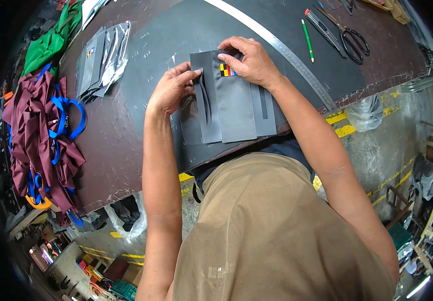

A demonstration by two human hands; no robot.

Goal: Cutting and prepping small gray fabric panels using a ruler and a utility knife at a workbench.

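Near the tabletop's [126, 145] near edge, the grey fabric panels [234, 108] run lengthwise away from the person, the left hand [172, 88] pinching their left edge, the right hand [249, 60] pressing the far end beside the coloured patch [226, 70].

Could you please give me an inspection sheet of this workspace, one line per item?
Surface: dark brown worktable with a dark mat.
Job's things: grey fabric pieces, a small coloured label on top.
Clutter: maroon fabric pile, bagged grey pieces, metal ruler, green pencil, scissors, utility knife.
Grips: left hand and right hand press the fabric.
Cables: nothing seen.
Surroundings: concrete floor, yellow lines.
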